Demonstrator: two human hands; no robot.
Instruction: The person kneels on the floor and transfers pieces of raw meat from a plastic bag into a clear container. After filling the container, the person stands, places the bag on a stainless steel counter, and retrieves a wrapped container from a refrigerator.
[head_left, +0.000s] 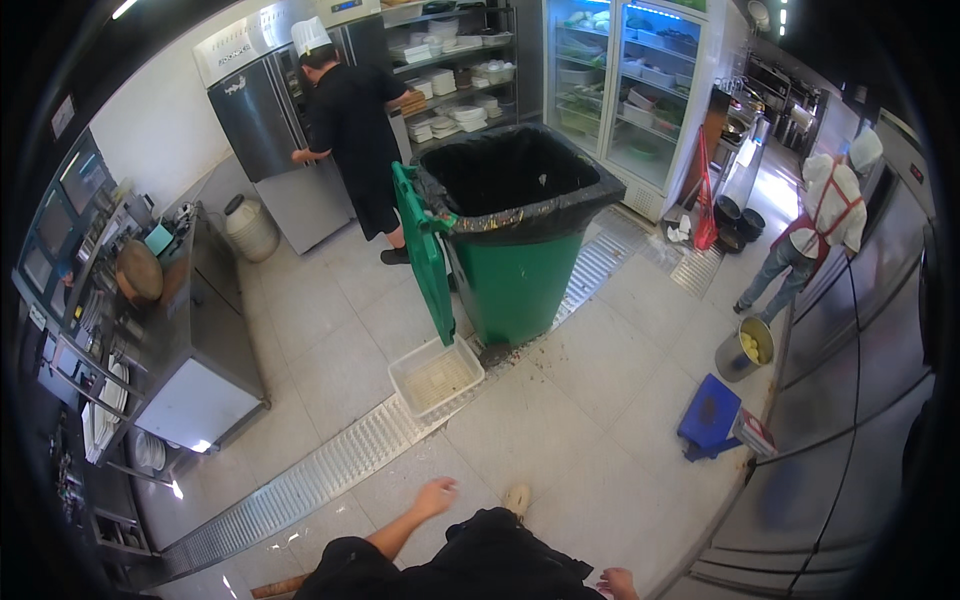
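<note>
Over the tiled floor, my left hand hangs in front of me with nothing visible in it, its fingers loosely bent. At the bottom edge, my right hand is partly cut off beside my dark clothing; whether it holds anything is unclear. Ahead stands a green wheeled bin lined with a black plastic bag, its green lid hanging down at the left side. A white plastic tub rests on the floor by the lid, partly over the metal drain grate. Neither hand touches the bin or tub.
A co-worker in a chef's hat stands at a steel refrigerator; another person is at right. Also at right are a metal pot with yellow items and a blue platform scale. A steel counter stands left. Debris lies near the bin.
</note>
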